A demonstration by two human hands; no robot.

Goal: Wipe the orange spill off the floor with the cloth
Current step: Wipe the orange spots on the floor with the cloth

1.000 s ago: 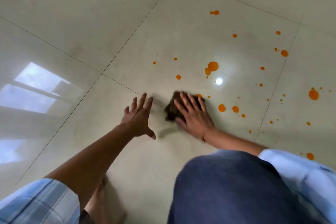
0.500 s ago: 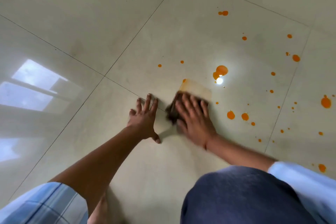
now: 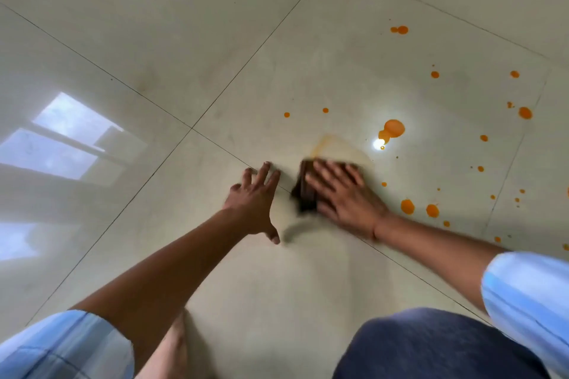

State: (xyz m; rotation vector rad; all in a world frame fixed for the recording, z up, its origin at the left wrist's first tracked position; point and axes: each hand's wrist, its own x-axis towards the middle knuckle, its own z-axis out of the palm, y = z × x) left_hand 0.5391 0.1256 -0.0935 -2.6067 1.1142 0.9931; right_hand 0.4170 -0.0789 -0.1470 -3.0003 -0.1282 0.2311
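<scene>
a: right hand [image 3: 345,194] flat at centre frame, fingers spread, palm pressing down on the dark brown cloth [image 3: 304,191]. only the cloth's left edge and a strip of its top edge poke out.

b: and the left hand [image 3: 255,203] just left of it, open, fingers splayed, planted on the floor [image 3: 154,24], holding nothing. a small gap between it and the cloth.

a: above the cloth there's a faint orange smear [image 3: 331,144] on the tile. up and right of that sits the biggest orange drop [image 3: 392,129], next to a bright light glare.

b: smaller orange drops [image 3: 418,208] scatter across the right half of the frame, two fat ones just right of the right wrist.

a: lower edge: pale blue sleeves and a dark blue knee [image 3: 431,348].
</scene>
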